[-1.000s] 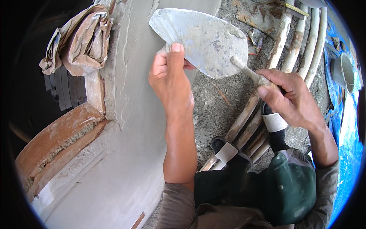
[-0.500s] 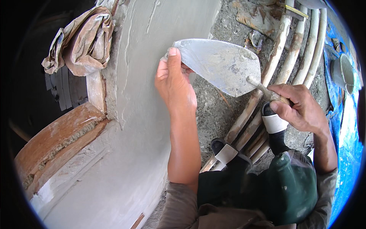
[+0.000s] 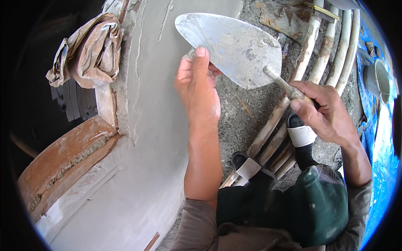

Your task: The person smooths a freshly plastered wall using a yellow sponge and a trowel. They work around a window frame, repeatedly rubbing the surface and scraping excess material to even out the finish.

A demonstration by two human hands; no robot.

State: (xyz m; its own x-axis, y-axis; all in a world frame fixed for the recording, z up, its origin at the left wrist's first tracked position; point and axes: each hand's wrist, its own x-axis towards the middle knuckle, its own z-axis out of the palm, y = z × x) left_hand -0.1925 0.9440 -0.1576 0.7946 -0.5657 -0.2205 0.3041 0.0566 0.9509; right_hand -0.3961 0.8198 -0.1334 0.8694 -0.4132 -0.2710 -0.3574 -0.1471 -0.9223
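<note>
A pointed, mortar-smeared trowel (image 3: 234, 50) is held up in front of the plastered wall, its tip toward the upper left. My right hand (image 3: 324, 111) is wrapped round its handle. My left hand (image 3: 197, 88) is closed at the blade's lower left edge, thumb against the metal and fingers curled beneath. A little grey mortar (image 3: 191, 53) shows beside the thumb, and the blade partly hides the fingertips.
Smooth wet plaster (image 3: 155, 138) covers the wall on the left, beside a wooden window frame (image 3: 67, 150) and crumpled brown paper (image 3: 98, 54). Wooden poles (image 3: 320, 54) lie across the rough floor by my sandalled feet. At right are a blue tarp (image 3: 383, 175) and a bucket (image 3: 377, 81).
The trowel blade has risen and swung slightly leftward. My left thumb now meets its lower edge farther from the tip. My right hand still grips the handle, a little higher.
</note>
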